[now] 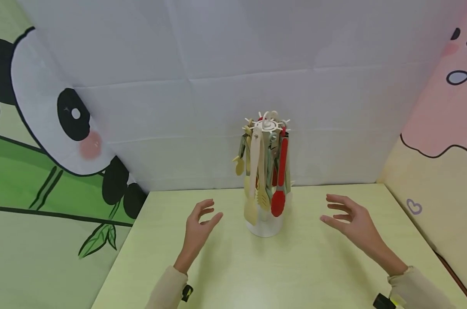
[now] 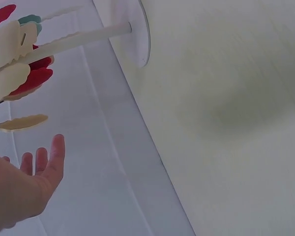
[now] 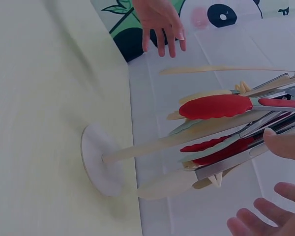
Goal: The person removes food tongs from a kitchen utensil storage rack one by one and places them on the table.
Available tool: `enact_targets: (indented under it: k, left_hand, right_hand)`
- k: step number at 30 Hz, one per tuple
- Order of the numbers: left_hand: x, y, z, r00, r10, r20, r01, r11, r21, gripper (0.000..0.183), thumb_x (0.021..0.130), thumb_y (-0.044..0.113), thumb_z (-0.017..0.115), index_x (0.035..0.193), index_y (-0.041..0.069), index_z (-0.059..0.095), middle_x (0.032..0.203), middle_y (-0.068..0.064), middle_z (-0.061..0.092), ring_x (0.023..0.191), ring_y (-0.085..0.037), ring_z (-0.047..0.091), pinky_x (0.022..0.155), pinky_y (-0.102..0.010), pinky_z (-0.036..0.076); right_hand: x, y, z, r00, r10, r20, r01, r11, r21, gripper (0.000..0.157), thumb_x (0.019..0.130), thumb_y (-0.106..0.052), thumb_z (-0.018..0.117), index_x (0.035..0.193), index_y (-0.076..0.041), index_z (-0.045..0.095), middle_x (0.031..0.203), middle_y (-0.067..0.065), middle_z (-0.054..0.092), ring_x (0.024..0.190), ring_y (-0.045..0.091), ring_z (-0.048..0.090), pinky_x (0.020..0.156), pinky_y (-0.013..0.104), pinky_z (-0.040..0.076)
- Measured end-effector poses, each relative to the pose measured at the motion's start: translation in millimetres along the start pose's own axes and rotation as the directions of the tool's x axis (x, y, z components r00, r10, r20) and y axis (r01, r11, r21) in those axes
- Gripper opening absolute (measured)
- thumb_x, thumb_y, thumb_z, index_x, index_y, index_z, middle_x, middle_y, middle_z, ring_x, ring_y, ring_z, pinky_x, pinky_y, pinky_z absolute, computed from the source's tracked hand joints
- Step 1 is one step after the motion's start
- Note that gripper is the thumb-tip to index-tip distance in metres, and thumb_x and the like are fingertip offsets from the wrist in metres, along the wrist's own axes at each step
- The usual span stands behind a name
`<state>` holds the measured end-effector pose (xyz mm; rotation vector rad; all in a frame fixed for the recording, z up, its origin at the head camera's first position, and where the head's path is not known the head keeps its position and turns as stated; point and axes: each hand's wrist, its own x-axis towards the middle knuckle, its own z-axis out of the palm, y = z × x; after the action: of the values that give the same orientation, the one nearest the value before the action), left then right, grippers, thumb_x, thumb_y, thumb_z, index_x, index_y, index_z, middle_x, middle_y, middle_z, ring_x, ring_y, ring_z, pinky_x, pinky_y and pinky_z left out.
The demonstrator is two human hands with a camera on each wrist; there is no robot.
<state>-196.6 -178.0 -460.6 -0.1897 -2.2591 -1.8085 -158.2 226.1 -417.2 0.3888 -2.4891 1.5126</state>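
A white rotating-style rack with hooks around its top stands upright on the table. Several kitchen utensils hang from it. Red-tipped tongs face the front right, beside a yellowish pronged utensil and a pale flat-headed utensil. My left hand hovers left of the rack, fingers loosely bent and apart from the thumb, holding nothing. On the other side my right hand is likewise in the air, with nothing in it. In the right wrist view, the rack's round base and post show below the hanging tongs.
The pale yellow table meets a white sheet-like wall behind the rack. To the left is a panel with a panda drawing; to the right, a pink and cream panel.
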Motion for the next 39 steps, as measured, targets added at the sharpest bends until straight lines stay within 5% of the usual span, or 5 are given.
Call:
enact_targets:
  k: [16,26,35,39]
  left_hand:
    - [20.5,25.2,-1.3,0.999,0.045,0.014,-0.045,0.999,-0.031,0.045,0.083,0.024,0.073,0.124,0.015,0.057,0.125,-0.001,0.056,0.113,-0.022,0.053,0.081,-0.032,0.050]
    - [21.8,66.6,-1.2,0.995,0.080,0.067,-0.079,0.997,-0.016,0.045,0.086,0.013,0.070,0.126,0.004,0.054,0.127,-0.011,0.054,0.113,-0.029,0.053,0.080,-0.027,0.050]
    - [36.4,84.2,2.4,0.988,0.130,0.080,-0.129,0.992,-0.009,0.043,0.086,0.013,0.070,0.126,0.005,0.054,0.125,-0.012,0.055,0.113,-0.031,0.053,0.086,-0.048,0.047]
    - [41.9,91.1,4.6,0.986,0.147,0.083,-0.147,0.989,-0.008,0.043,0.086,0.013,0.070,0.125,0.005,0.055,0.124,-0.012,0.056,0.112,-0.031,0.053,0.086,-0.048,0.047]
  right_hand:
    - [11.5,-19.5,0.3,0.999,-0.049,0.009,0.049,0.999,-0.005,0.053,0.085,-0.017,0.072,0.133,-0.011,0.052,0.130,0.007,0.053,0.110,0.010,0.056,0.082,0.021,0.049]
    - [23.3,-29.7,-6.4,0.997,-0.076,-0.003,0.076,0.997,-0.002,0.053,0.084,-0.015,0.073,0.132,-0.008,0.052,0.128,0.005,0.054,0.107,0.006,0.056,0.081,0.017,0.049]
    - [33.5,-36.6,-6.7,0.996,-0.092,-0.008,0.092,0.995,-0.024,0.052,0.084,-0.016,0.072,0.131,-0.009,0.053,0.124,0.008,0.057,0.105,0.005,0.057,0.079,0.016,0.048]
    - [38.9,-40.7,-6.6,0.994,-0.105,-0.007,0.105,0.994,-0.016,0.051,0.084,-0.015,0.072,0.131,-0.007,0.053,0.123,0.009,0.057,0.104,0.002,0.056,0.079,0.016,0.048]
